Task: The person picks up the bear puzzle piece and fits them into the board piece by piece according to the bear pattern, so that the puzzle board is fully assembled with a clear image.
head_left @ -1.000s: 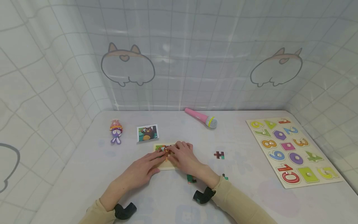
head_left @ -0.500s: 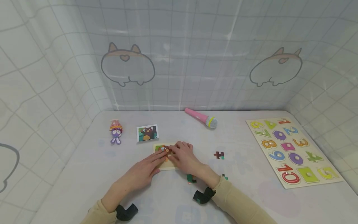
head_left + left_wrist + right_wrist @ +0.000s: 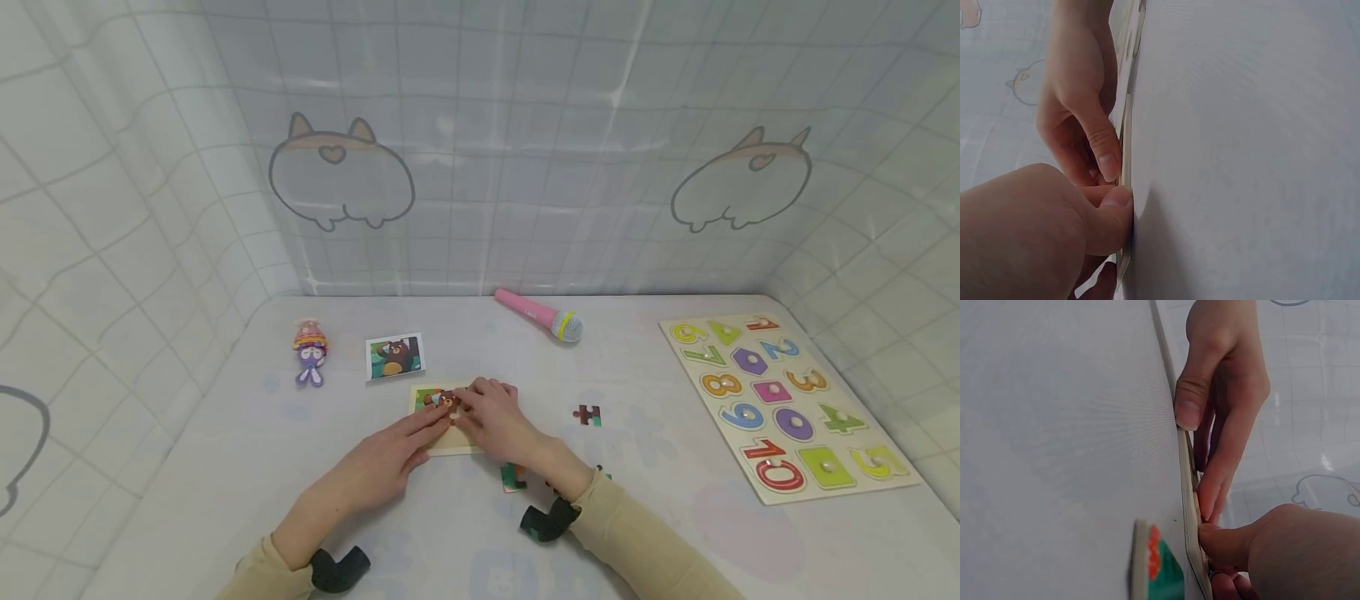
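Note:
A small jigsaw puzzle board point(image 3: 453, 450) with a pale rim lies before me, a bear's face point(image 3: 447, 400) showing between my hands. My left hand point(image 3: 378, 467) rests on its left part, fingers nearly straight and fingertips pressing on the picture; in the right wrist view its thumb point(image 3: 1189, 414) lies by the board's edge. With curled fingers, my right hand point(image 3: 501, 427) pinches at a puzzle piece over the board's right part. That piece is mostly hidden by the fingers. A green loose puzzle piece point(image 3: 513, 477) lies below the right wrist, also close up in the right wrist view.
A brown-and-green piece point(image 3: 588, 415) lies to the right, with another partly behind the right forearm. A bear picture card point(image 3: 395, 357), a purple doll figure point(image 3: 311, 357) and a pink toy microphone point(image 3: 538, 315) lie farther back. A number board point(image 3: 787, 408) covers the right side.
My left fingertips have slid slightly right along the board, toward the right hand's fingers. The right hand stays almost still; its wrist has shifted a little, uncovering more of the green piece.

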Demonstrator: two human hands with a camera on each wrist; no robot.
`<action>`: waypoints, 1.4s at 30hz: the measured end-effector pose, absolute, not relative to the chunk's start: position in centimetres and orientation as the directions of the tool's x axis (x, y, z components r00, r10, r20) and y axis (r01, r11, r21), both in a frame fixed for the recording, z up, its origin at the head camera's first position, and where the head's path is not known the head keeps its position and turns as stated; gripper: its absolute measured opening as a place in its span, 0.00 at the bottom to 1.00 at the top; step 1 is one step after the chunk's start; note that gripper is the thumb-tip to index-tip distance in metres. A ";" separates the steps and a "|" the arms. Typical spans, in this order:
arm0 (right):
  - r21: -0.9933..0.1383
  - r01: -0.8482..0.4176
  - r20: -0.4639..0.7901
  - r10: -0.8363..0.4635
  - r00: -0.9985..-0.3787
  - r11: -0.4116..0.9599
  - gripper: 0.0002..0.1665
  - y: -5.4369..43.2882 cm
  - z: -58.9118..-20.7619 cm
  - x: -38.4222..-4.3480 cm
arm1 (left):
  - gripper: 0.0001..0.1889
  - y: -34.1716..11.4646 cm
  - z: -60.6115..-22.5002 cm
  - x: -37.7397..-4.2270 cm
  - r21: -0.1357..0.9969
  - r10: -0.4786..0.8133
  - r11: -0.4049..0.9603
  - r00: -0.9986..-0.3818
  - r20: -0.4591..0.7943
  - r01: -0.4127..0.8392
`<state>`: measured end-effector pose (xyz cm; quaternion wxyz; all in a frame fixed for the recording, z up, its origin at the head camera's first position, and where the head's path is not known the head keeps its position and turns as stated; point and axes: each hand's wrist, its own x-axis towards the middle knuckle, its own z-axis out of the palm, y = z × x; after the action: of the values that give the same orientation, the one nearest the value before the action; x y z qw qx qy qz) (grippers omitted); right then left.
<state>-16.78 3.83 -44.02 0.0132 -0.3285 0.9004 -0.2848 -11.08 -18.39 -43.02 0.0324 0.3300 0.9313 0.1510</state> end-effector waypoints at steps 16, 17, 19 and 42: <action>-0.530 -0.575 0.141 -0.604 -0.785 0.624 0.24 3.9 -43.6 -16.8 | 0.28 -18.2 -42.8 -11.0 0.319 0.601 0.756 -0.799 0.006 0.571; -0.533 -0.573 0.136 -0.606 -0.784 0.622 0.24 3.9 -43.6 -16.8 | 0.28 -18.2 -42.8 -10.9 0.321 0.604 0.753 -0.797 0.013 0.575; -0.557 -0.566 0.123 -0.613 -0.780 0.608 0.24 4.1 -43.4 -16.9 | 0.27 -18.3 -42.8 -10.9 0.326 0.610 0.743 -0.792 0.030 0.584; -0.706 -0.477 0.206 -0.493 -0.845 0.524 0.22 14.4 -42.3 -15.1 | 0.27 -18.2 -42.9 -10.9 0.330 0.614 0.736 -0.788 0.042 0.591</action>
<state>-15.07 14.35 -42.34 0.0098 -0.2778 0.8728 -0.4012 -10.90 -18.23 -42.88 0.0348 0.3235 0.9311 0.1652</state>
